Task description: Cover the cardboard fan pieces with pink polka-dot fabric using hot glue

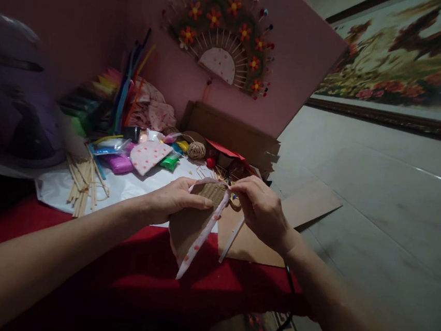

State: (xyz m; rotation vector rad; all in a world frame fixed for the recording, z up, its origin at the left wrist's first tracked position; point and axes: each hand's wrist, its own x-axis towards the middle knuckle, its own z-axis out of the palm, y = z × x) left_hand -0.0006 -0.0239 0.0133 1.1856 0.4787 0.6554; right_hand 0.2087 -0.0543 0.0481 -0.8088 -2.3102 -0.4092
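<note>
My left hand (176, 198) is closed on a brown cardboard wedge (189, 230), thumb laid along its top edge. A pink dotted fabric strip (204, 234) runs down the wedge's right edge and hangs past its point. My right hand (261, 208) pinches the top end of that strip at the wedge's upper corner, fingers pressed together. A small ring-like object sits by my right fingers, too dim to name. Both hands hover over a red cloth (141, 262) on the table.
Wooden sticks (82, 183) lie at the left on white paper (152, 182). Behind are a dotted fabric wedge (148, 156), clay packets, a twine ball (196, 149), pipe cleaners and flat cardboard (302, 207). A flower fan decoration (223, 35) hangs on the pink board. A black cable (287, 307) drops off the table.
</note>
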